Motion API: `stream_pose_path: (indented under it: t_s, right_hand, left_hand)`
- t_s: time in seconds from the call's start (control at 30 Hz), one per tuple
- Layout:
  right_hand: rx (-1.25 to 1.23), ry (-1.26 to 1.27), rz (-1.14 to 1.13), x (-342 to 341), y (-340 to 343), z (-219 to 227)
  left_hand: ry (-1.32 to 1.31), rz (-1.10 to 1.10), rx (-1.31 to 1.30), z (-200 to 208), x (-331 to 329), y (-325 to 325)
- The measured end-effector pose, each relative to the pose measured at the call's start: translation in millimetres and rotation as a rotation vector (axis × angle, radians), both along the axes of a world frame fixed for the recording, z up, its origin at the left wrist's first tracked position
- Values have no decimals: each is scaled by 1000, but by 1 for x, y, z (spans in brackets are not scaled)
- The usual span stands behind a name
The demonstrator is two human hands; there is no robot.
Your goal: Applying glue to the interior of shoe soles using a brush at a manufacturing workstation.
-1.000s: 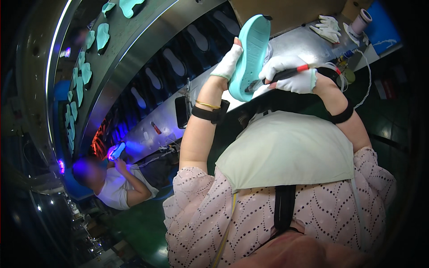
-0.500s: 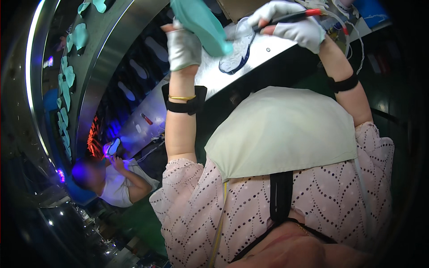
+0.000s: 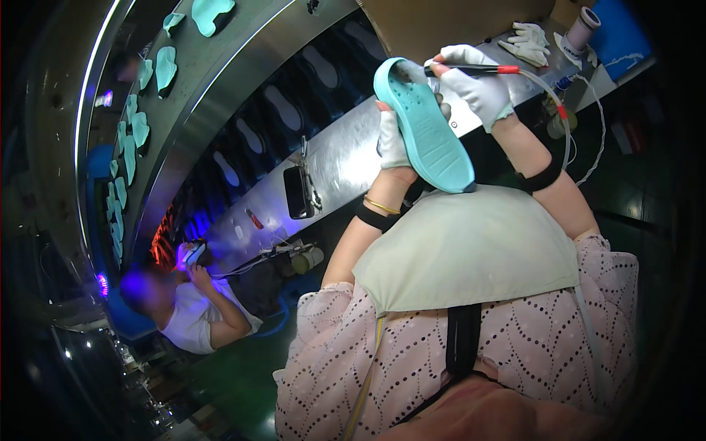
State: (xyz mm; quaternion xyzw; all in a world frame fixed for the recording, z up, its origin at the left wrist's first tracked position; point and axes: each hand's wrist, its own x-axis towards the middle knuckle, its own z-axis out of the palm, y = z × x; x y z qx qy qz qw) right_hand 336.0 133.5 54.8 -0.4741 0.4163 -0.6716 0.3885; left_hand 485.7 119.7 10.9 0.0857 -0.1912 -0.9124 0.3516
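Note:
My left hand (image 3: 393, 144), in a white fingerless glove, grips the edge of a turquoise shoe sole (image 3: 435, 141). The sole is tilted above the bench, with small holes near its far end and shallow grooves along its face. My right hand (image 3: 478, 87), gloved the same way, is closed round a slim black brush pen (image 3: 471, 70). The pen has a red collar, and a pale tube (image 3: 548, 90) trails from its rear. Its tip reaches the sole's far end; whether it touches cannot be made out.
A metal bench (image 3: 340, 176) carries a black phone (image 3: 298, 192) with a strap. White gloves (image 3: 528, 44) and a thread spool (image 3: 583, 28) lie at the far right, by a cardboard box (image 3: 456, 26). Left, a conveyor (image 3: 187, 70) bears turquoise pieces; another person (image 3: 198, 301) works under purple light.
Both my hands have come nearer. The turquoise sole has moved right and turned its holed face into view. The brush pen's tip is now at the sole's far end. The phone has come into view.

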Motion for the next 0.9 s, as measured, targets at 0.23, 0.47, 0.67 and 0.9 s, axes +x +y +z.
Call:
stream_pose_path:
  t_s: [0.23, 0.47, 0.67, 0.9]
  right_hand:
    - [73, 133, 184, 7, 16, 10]
    - [-117, 439, 251, 22, 32, 9]
    - [-43, 310, 241, 20, 41, 0]
    - [269, 164, 314, 21, 53, -2]
  left_hand:
    - [-187, 176, 33, 4, 7, -1]
    - [-262, 366, -15, 2, 12, -9]
    - [-161, 313, -17, 2, 19, -17]
    - [-169, 308, 16, -2, 30, -29]
